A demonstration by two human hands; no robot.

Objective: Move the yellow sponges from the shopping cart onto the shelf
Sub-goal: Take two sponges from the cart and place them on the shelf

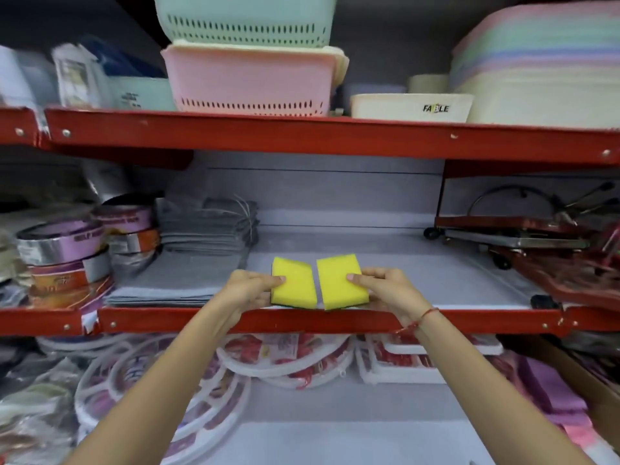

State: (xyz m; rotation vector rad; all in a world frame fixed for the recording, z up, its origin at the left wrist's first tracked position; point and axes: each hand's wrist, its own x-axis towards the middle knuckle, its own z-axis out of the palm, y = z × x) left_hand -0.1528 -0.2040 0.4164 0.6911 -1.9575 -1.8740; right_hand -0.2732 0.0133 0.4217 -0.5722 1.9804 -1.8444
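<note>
Two yellow sponges lie side by side at the front of the middle shelf, a grey board with a red front rail. My left hand grips the left sponge at its left edge, thumb on top. My right hand grips the right sponge at its right edge, thumb on top. A narrow gap separates the sponges. Both show a dark underside layer at the front. Whether they rest on the shelf or hover just above it is unclear. The shopping cart is out of view.
Folded grey cloths lie left of the sponges, with foil tape rolls beyond. Red metal racks fill the shelf's right end. The red rail of the upper shelf carries pastel baskets. Packaged round items sit below.
</note>
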